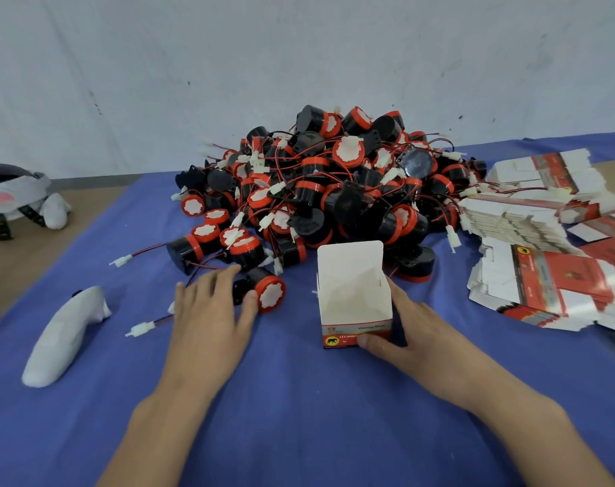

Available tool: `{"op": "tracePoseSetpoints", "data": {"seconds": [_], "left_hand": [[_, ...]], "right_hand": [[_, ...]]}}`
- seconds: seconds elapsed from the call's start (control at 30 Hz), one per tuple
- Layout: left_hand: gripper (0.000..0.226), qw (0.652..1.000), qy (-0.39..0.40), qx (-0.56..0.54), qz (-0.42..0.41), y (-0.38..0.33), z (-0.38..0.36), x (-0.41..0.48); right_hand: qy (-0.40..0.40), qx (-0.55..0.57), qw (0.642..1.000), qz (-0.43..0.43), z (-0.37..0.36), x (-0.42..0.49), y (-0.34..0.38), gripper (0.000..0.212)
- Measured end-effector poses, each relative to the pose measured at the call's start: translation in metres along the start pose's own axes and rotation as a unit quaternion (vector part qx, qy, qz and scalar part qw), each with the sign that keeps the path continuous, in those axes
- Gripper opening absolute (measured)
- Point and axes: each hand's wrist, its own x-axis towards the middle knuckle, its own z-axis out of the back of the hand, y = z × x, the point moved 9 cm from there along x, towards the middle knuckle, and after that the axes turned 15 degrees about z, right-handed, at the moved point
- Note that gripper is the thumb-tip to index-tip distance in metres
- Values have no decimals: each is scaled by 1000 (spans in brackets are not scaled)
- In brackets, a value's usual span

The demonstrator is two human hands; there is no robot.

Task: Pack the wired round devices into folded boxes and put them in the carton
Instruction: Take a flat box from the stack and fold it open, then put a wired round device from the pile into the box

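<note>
Your left fingers lie straight and spread, holding nothing; their tips touch the side of a black round device with a red rim and white face, which lies on its side on the table. Your left hand rests palm down above a red-and-black wire ending in a white plug, which shows just to the left of the hand.

Your right fingers grip a small white cardboard box with a red-and-grey printed band: the thumb presses the printed front near the base, and the other fingers wrap the box's right side. Your right hand holds the box upright on the table, its top open and its lid flap standing up at the back. The inside of the box shows only white card.

Behind both hands rises a tangled heap of the same black-and-red wired devices. To the right of it lies a spread stack of flat, unfolded red-and-white boxes. A blue cloth covers the table. On the left of the cloth lies a long white fabric-wrapped object.
</note>
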Motion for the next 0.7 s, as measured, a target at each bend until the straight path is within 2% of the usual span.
{"op": "tracePoseSetpoints", "data": {"seconds": [0.13,0.37,0.47,0.6,0.7], "left_hand": [[57,999,34,16,-8,-16,-18,1],[59,999,34,18,0,-22,-26,1],[56,998,23,-59,-2,-26,-20,-2],[54,975,-26,-221,18,-26,5,-6],[60,950,-84,-300,25,-28,28,-13]], "right_hand": [[0,2,1000,8,0,-1,-2,79],[0,9,1000,2,3,-1,-3,71],[6,6,1000,-13,1,-2,-6,76],[11,6,999,-41,2,-4,-12,103],[-46,-1,997,-62,14,-5,-8,109]]}}
